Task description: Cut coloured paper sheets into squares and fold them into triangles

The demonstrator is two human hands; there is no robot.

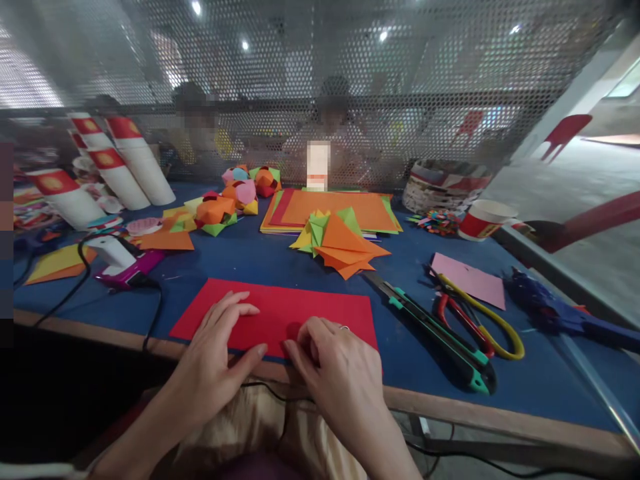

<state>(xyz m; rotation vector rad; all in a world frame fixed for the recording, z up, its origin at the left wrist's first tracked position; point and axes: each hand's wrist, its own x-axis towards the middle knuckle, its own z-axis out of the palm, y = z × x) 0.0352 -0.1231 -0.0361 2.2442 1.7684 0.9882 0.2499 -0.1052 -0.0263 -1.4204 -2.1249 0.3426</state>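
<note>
A red sheet of paper (295,310), longer than it is deep, lies flat along the near edge of the blue table. On its left part rests my left hand (220,340), fingers apart and nothing in its grasp. My right hand (337,357) is at the sheet's near edge, right of the middle, with its fingers curled in and the thumb pointing left. Whatever its fingertips pinch is too small to make out. Beyond the sheet, folded orange, green and yellow paper pieces (345,243) sit in front of a stack of coloured paper (320,203).
Right of the sheet lie a green and black cutter (435,333), yellow-handled scissors (487,320), pink paper (470,280) and a blue glue gun (555,307). A paper cup (485,220) stands behind. At left are a purple and white device (123,263) with a cord, folded paper balls (215,210) and white tubes (143,163).
</note>
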